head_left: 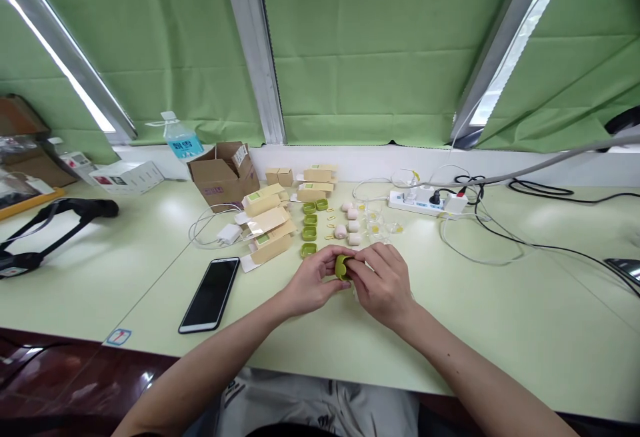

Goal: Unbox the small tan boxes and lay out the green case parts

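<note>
A small olive-green silicone case [342, 268] is held up between my two hands, over the near middle of the table. My left hand [314, 281] grips its left side with thumb and fingers. From the right, my right hand [383, 282] pinches its edge, fingertips at the opening. Beyond my hands stand several similar green cases [310, 233] in a column. Beside them lie small yellow clips [330, 226], pale pink rounded pieces [353, 226] and clear plastic pieces with yellow parts [375, 227]. Something pale beneath my right hand is mostly hidden.
Opened cream boxes [273, 240] and a brown carton [225, 176] stand left of the cases. A phone [210, 295] lies near my left forearm. A power strip [417, 202] with trailing cables sits back right. A black frame-like device [55, 230] rests far left.
</note>
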`<state>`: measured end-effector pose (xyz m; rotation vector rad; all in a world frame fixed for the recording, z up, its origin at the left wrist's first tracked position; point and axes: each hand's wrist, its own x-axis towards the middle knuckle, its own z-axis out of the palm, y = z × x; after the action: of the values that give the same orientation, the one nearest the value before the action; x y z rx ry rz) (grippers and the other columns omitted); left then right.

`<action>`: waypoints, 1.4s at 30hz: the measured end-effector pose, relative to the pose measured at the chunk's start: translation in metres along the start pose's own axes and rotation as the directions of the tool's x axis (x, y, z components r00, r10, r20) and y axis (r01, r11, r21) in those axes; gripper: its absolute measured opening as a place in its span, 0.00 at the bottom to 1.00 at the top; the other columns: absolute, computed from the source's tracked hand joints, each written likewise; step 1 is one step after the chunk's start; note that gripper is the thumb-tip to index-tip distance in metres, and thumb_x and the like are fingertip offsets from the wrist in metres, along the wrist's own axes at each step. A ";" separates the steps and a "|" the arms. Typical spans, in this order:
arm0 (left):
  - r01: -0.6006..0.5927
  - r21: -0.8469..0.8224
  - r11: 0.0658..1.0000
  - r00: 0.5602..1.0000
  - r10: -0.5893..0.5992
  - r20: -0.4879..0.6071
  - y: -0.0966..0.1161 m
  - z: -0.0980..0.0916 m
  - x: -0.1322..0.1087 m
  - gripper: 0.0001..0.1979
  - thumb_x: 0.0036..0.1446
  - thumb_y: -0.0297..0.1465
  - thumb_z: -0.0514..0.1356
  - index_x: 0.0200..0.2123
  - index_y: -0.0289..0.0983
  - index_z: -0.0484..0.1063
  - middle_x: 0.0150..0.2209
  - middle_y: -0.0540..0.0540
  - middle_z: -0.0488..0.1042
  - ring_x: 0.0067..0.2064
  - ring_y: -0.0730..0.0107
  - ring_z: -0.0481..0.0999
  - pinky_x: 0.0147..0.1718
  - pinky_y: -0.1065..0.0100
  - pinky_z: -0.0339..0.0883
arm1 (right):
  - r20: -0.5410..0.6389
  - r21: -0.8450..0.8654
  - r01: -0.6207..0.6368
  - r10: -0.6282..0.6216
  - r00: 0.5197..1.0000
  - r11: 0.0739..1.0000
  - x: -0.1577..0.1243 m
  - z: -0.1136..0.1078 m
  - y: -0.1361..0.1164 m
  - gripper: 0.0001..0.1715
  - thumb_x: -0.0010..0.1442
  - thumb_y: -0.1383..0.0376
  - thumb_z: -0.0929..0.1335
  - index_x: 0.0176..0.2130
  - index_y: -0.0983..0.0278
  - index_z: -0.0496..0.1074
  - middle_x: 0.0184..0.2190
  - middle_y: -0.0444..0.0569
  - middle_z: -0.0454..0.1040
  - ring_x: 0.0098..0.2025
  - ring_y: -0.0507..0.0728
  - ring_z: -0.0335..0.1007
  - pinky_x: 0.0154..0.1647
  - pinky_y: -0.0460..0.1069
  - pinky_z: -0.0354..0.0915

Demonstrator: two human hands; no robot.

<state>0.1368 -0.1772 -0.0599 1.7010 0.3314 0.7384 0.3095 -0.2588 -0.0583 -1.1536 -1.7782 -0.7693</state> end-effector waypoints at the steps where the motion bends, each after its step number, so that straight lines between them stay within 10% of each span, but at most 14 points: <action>1: -0.007 0.019 1.000 1.000 0.007 -0.003 0.001 0.000 0.000 0.25 0.55 0.22 0.70 0.57 0.40 0.75 0.54 0.40 0.80 0.56 0.57 0.81 0.57 0.58 0.75 | 0.011 -0.012 -0.004 0.004 1.000 1.000 0.000 0.000 0.000 0.08 0.66 0.74 0.70 0.39 0.61 0.75 0.33 0.49 0.77 0.36 0.58 0.63 0.35 0.55 0.56; 20: 0.001 -0.093 0.996 0.999 -0.005 -0.042 -0.001 0.001 0.002 0.25 0.54 0.23 0.74 0.54 0.40 0.77 0.57 0.37 0.80 0.57 0.55 0.82 0.55 0.57 0.78 | 0.010 -0.082 0.075 -0.074 0.997 0.994 0.004 -0.001 -0.002 0.12 0.63 0.77 0.69 0.38 0.60 0.73 0.29 0.47 0.75 0.35 0.59 0.64 0.35 0.56 0.55; 32: -0.019 0.202 0.979 0.994 0.040 -0.101 0.006 -0.002 0.003 0.24 0.53 0.25 0.74 0.53 0.41 0.77 0.49 0.44 0.83 0.49 0.59 0.84 0.52 0.58 0.78 | 0.069 -0.168 0.101 -0.090 0.994 0.981 0.002 0.004 0.002 0.10 0.64 0.75 0.67 0.41 0.62 0.74 0.33 0.53 0.75 0.38 0.62 0.65 0.36 0.57 0.54; 42: 0.049 0.143 0.989 0.983 -0.022 -0.181 0.004 -0.007 0.006 0.23 0.52 0.27 0.74 0.52 0.39 0.77 0.51 0.40 0.83 0.52 0.56 0.84 0.52 0.57 0.77 | -0.023 -0.014 -0.092 0.092 0.995 0.996 0.006 -0.004 0.011 0.06 0.64 0.71 0.69 0.41 0.60 0.72 0.34 0.52 0.73 0.38 0.62 0.66 0.37 0.57 0.60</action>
<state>0.1361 -0.1691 -0.0538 1.7653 0.5516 0.8603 0.3193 -0.2558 -0.0504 -1.2233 -1.6910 -0.7389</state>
